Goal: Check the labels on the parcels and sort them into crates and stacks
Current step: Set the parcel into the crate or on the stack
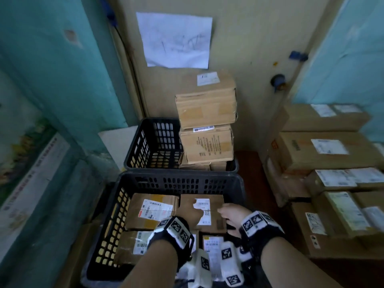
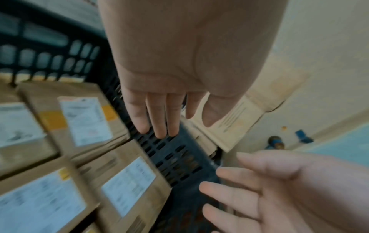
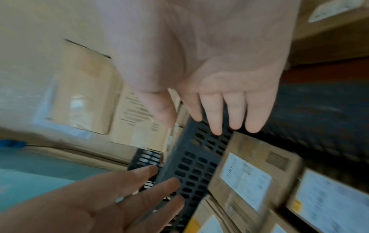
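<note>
A black crate point(image 1: 178, 180) in front of me holds several labelled cardboard parcels lying flat. Both hands hover over its far right parcel point(image 1: 216, 201), which has a white label. My left hand point(image 1: 191, 213) is open, fingers straight, and holds nothing point(image 2: 159, 110). My right hand point(image 1: 230, 213) is beside it, also open and empty point(image 3: 215, 102). The wrist views show the fingers above the parcels point(image 2: 127, 181) and in front of the crate's perforated wall point(image 3: 191, 170). Whether a hand touches the parcel I cannot tell. Another labelled parcel point(image 1: 153, 208) lies to the left.
Behind stands a second black crate point(image 1: 153, 142) with a tall stack of boxes point(image 1: 205, 107) on its right side. More labelled boxes point(image 1: 324, 150) are stacked at the right. A paper sheet point(image 1: 176, 40) hangs on the door; a teal wall stands left.
</note>
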Demonstrator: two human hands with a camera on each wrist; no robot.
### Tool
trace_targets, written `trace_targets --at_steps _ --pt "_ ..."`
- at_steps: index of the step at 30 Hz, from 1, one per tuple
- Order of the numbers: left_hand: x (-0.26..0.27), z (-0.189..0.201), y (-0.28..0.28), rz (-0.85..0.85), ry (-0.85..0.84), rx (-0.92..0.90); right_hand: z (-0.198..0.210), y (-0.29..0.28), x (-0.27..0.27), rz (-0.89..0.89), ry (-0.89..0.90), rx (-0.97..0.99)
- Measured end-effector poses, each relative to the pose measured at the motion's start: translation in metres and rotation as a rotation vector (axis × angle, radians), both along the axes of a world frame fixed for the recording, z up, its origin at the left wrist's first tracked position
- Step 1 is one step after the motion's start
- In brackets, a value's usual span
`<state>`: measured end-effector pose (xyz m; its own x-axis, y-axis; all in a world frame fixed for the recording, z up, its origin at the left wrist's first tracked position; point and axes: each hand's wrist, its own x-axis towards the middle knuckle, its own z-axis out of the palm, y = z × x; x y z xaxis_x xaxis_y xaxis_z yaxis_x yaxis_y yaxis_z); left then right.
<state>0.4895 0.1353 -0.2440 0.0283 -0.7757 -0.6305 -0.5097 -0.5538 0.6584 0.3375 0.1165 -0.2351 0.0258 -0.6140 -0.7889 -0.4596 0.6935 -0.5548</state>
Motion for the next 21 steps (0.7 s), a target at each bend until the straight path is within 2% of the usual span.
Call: trace_targets --at_steps 7,11,14,16,18,21 --pt "-0.025 0.13 -0.022 -0.074 -0.237 -0.298 0.124 -0.024 -0.023 0.109 0.035 -0.295" --pt "-0.06 0.207 -0.024 -0.087 -0.304 -0.428 0.196 -0.025 -0.067 0.18 0.065 -0.497" --pt "-0.099 0.256 -0.027 -0.172 -0.472 -0.568 0.239 -0.028 -0.108 0.239 0.195 -0.651" --pt "-0.132 0.284 -0.03 -0.252 -0.577 -0.652 0.262 -0.028 -0.144 0.207 0.241 -0.749" --pt "-0.17 0.304 -0.035 -0.31 -0.619 -0.658 0.279 -0.023 -0.182 0.199 0.311 -0.828" --pt "-0.234 0.314 -0.038 -0.362 -0.657 -0.651 0.287 -0.015 -0.24 0.164 0.386 -0.884"
